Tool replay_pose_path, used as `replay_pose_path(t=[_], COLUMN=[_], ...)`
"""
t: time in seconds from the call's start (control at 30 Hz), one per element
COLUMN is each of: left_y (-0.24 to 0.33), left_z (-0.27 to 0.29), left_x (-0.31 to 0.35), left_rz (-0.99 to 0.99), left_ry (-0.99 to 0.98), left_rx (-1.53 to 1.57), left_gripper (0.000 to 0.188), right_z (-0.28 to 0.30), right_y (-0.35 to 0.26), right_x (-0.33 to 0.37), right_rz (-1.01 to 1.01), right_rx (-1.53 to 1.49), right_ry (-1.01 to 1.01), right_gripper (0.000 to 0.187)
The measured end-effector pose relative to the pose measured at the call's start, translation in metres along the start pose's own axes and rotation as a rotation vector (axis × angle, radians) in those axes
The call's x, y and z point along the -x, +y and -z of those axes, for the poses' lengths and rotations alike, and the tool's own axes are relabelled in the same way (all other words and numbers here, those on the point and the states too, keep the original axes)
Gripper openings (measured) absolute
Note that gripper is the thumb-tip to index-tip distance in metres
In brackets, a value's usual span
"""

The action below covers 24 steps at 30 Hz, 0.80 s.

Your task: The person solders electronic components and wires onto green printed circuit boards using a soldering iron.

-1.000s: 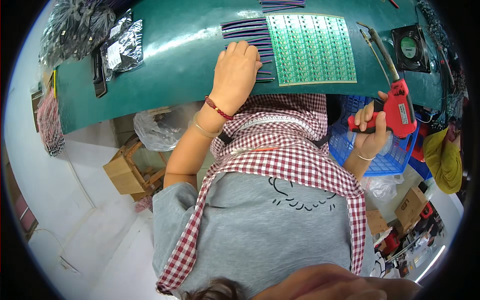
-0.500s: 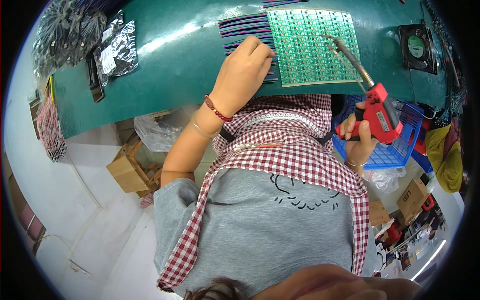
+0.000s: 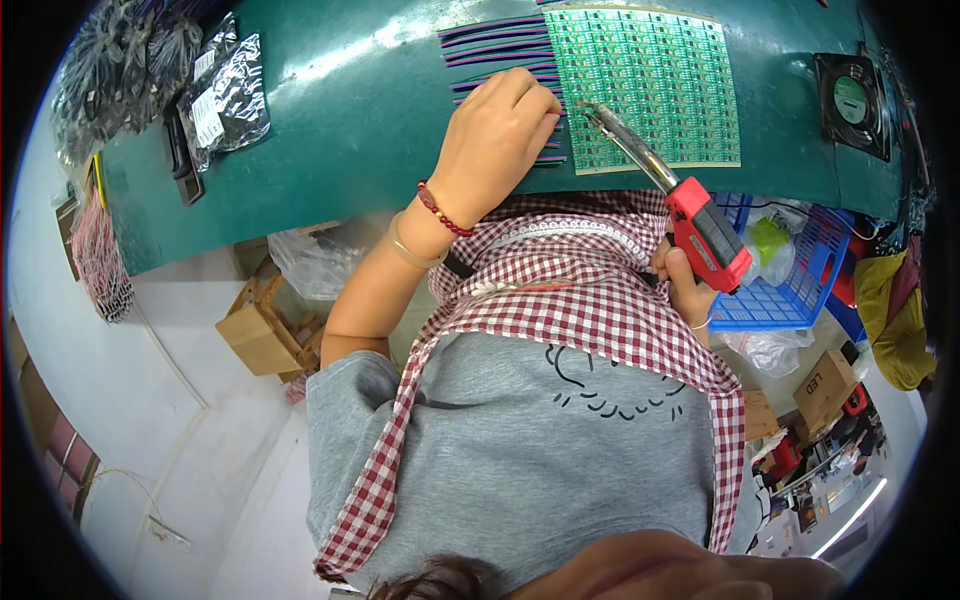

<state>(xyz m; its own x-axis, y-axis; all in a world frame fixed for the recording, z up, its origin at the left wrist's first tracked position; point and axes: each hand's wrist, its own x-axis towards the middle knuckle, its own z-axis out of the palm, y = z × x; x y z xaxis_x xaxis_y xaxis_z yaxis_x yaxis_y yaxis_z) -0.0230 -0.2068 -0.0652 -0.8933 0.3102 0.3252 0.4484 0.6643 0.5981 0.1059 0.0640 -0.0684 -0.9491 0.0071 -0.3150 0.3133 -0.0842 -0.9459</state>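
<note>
On the green bench lies a panel of small green circuit boards [image 3: 665,85]. A row of thin dark wires [image 3: 495,47] with coloured edges extends from its left side. My left hand [image 3: 497,135] is closed at the panel's left edge, pinching a wire over that row; its fingertips partly hide the wire. My right hand [image 3: 688,290] grips a red soldering gun [image 3: 710,238] below the bench edge. The gun's metal tip points up and left over the left part of the panel, close to my left fingertips. Whether the tip touches the board I cannot tell.
At the right stands a black fan [image 3: 852,103]. Black plastic packets [image 3: 232,105] and a dark-handled tool [image 3: 180,150] lie on the left, near bagged wire bundles [image 3: 110,90]. A blue basket [image 3: 790,300] is below the bench at right.
My right hand has swung the soldering gun left, bringing its tip from the panel's upper right to its left edge. My left hand has shifted slightly right, staying closed at the wires.
</note>
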Motion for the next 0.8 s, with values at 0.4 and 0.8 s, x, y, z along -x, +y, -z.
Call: replay_pose_path(t=[0.4,0.8], left_y=[-0.002,-0.001], left_z=[0.002,0.002], left_x=[0.001,-0.001], left_rz=[0.0,-0.01], left_ry=[-0.024,-0.046], left_rx=[-0.004,-0.028], left_gripper=[0.01,0.009], right_z=[0.018,0.017], right_y=[0.019,0.008], right_x=[0.003,0.005], right_rz=[-0.017,0.119], right_rx=[0.29,0.343], right_ry=[-0.058,-0.085], right_gripper=[0.024,0.018])
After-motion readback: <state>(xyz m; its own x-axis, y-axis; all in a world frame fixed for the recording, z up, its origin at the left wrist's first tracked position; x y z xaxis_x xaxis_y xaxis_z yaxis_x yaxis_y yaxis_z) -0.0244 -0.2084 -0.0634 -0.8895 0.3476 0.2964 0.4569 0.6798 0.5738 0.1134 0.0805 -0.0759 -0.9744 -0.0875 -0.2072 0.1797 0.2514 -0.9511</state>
